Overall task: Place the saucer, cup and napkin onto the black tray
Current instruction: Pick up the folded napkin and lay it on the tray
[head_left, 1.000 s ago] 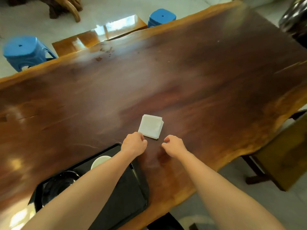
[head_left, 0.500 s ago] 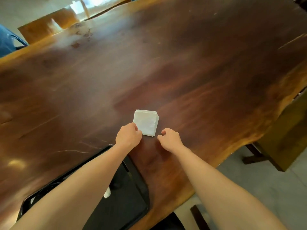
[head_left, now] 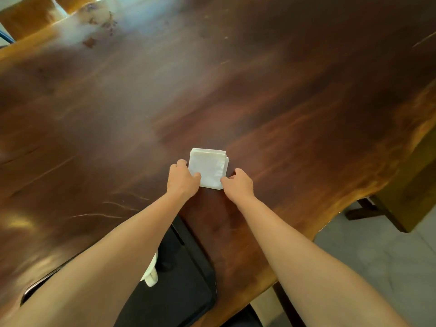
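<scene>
A folded white napkin (head_left: pixel 208 167) lies flat on the dark wooden table (head_left: pixel 283 102). My left hand (head_left: pixel 181 179) pinches its near left corner, thumb on top. My right hand (head_left: pixel 237 184) touches its near right corner with the fingertips. The black tray (head_left: pixel 186 279) sits at the near edge of the table, under my left forearm. A small white part of the cup (head_left: pixel 151 273) shows on the tray beside that forearm. The saucer is hidden.
The table's wavy right edge (head_left: pixel 368 192) drops to a pale tiled floor (head_left: pixel 389 256). A wooden bench or chair (head_left: pixel 405 185) stands to the right of the table. Another wooden seat (head_left: pixel 30 15) shows at the far left.
Both hands have moved forward onto the napkin's near corners. The camera has tilted down and closer, so the tray and cup are now mostly covered by my left arm.
</scene>
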